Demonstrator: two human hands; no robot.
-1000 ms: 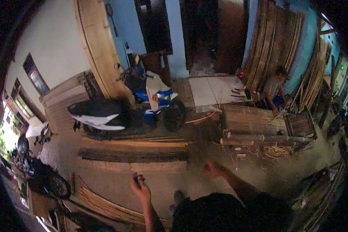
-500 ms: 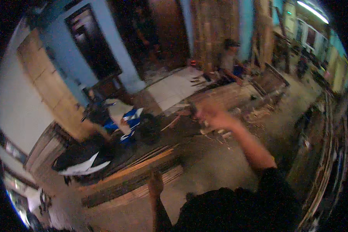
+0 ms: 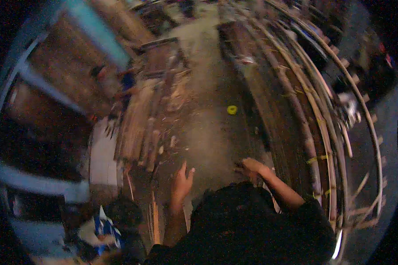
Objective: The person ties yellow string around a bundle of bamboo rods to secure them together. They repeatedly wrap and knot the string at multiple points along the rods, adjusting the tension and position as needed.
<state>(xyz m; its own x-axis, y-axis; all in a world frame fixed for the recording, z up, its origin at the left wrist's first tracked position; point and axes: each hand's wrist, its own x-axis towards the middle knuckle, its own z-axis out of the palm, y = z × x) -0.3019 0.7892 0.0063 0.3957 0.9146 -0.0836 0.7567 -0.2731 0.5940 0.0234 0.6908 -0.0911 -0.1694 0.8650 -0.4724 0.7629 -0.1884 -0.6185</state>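
Observation:
My left hand [image 3: 181, 183] is held out low in front of me, thumb and fingers apart, with nothing in it. To its right, my right hand [image 3: 253, 168] is bent at the wrist near my body. Its fingers are dark and smeared by motion, so whether it holds anything is unclear. Beyond both hands a small bright yellow ring [image 3: 232, 110] shows against the floor at the edge of the long timbers. From this view I cannot tell whether it touches the floor.
Stacked wooden strips [image 3: 139, 119] lie on the left, with wood scraps [image 3: 177, 99] beside them. A person [image 3: 102, 75] sits behind that stack. Long bamboo poles [image 3: 296, 99] tied with yellow bands run along the right. A blue and white motorbike [image 3: 104, 232] stands at the lower left.
My view has swung to the right, toward the passage and the poles. My right arm, stretched forward before, is drawn back toward my body. The yellow ring now shows.

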